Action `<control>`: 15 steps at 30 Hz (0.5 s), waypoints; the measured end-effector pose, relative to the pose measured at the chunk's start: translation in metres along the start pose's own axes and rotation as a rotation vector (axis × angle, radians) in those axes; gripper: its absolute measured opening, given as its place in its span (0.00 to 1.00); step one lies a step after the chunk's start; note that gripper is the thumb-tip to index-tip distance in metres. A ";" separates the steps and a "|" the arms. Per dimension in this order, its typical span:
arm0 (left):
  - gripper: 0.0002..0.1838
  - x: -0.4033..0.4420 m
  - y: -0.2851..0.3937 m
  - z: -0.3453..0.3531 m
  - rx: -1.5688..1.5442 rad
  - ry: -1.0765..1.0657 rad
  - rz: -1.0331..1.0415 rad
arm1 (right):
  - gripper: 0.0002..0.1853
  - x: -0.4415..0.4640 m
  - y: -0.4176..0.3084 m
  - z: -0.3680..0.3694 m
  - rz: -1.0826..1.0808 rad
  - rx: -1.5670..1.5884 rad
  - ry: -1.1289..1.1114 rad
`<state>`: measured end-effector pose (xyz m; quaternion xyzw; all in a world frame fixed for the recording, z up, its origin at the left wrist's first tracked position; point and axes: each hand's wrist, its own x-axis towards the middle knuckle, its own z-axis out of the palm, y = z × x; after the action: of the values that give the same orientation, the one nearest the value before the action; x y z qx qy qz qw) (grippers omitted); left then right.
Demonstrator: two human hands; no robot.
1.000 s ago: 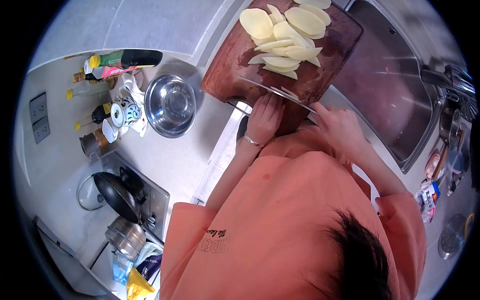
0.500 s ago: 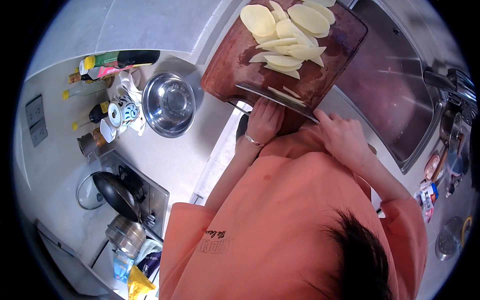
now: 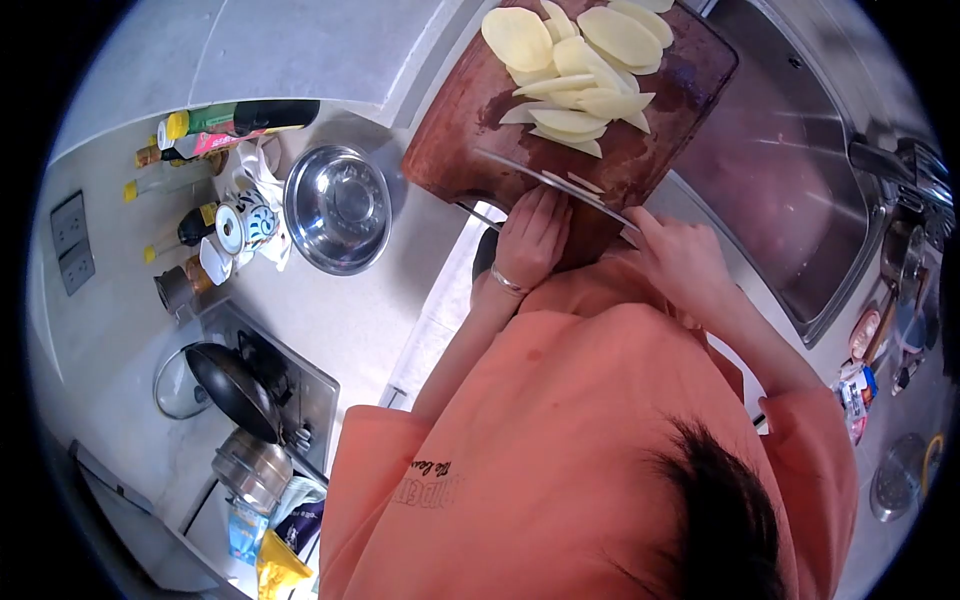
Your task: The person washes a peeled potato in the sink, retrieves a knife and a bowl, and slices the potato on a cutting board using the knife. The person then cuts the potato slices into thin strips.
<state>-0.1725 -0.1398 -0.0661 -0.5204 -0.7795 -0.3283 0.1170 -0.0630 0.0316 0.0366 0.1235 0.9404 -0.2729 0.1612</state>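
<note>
My right hand (image 3: 680,255) is closed round the handle end of a knife (image 3: 555,184), whose blade lies across the near part of a brown cutting board (image 3: 455,130). Close against the blade, my left hand (image 3: 535,232) has its fingers pressed together on the board; what lies under the fingertips is hidden. Thin pale strips (image 3: 585,184) rest just beyond the blade. Several pale yellow slices (image 3: 590,95) are heaped on the far part of the board.
A metal bowl (image 3: 338,210) stands left of the board, with bottles (image 3: 180,182) beyond it. The sink (image 3: 765,180) is at the right. A black pan (image 3: 235,392) sits on the stove at the lower left.
The knife blade has tilted from showing its flat side to an edge-on view. My right hand has shifted slightly, and my left hand stays nearly in place.
</note>
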 end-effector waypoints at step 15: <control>0.13 -0.003 0.000 -0.003 -0.004 -0.019 -0.001 | 0.13 -0.007 -0.001 -0.017 -0.044 -0.073 -0.060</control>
<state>-0.1719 -0.1438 -0.0659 -0.5233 -0.7802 -0.3251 0.1083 -0.0609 0.0389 0.0538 0.0887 0.9469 -0.2455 0.1877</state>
